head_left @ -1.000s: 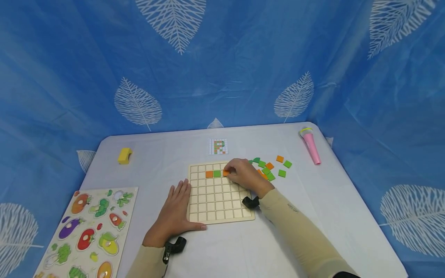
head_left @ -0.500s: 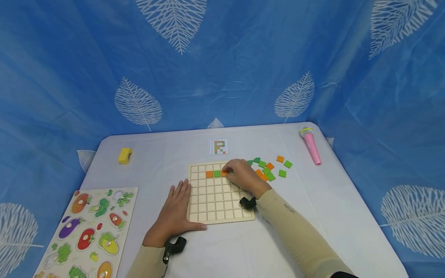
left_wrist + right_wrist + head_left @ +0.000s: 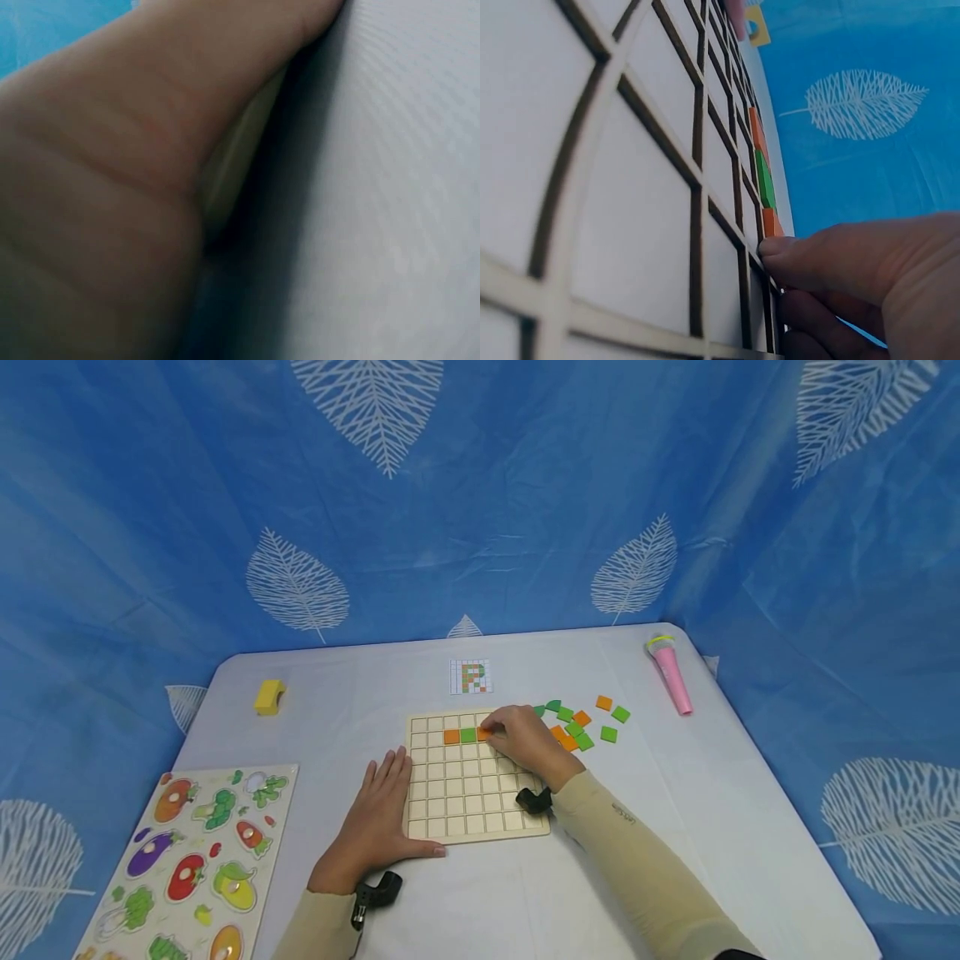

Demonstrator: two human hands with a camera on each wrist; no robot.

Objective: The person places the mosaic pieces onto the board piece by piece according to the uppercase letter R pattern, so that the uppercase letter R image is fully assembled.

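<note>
A wooden grid board [image 3: 455, 792] lies on the white table. In its second row sit an orange tile [image 3: 452, 737] and a green tile [image 3: 468, 735]. My right hand [image 3: 527, 739] reaches over the board and pinches a second orange tile [image 3: 483, 734] beside the green one, thumb and fingertips at its right edge. The right wrist view shows this orange tile [image 3: 770, 222] in line with the other two. My left hand [image 3: 378, 814] rests flat against the board's left edge, fingers straight and thumb along the near edge; its own wrist view is mostly palm.
Loose orange and green tiles [image 3: 574, 728] lie right of the board. A small pattern card [image 3: 455, 677] is behind it. A pink toy microphone [image 3: 674, 681] lies far right, a yellow block [image 3: 267, 697] back left, a vegetable puzzle board [image 3: 202, 827] front left.
My right hand has shifted slightly left, bringing the orange tile up beside the green one, then stayed almost still. The left hand has not moved.
</note>
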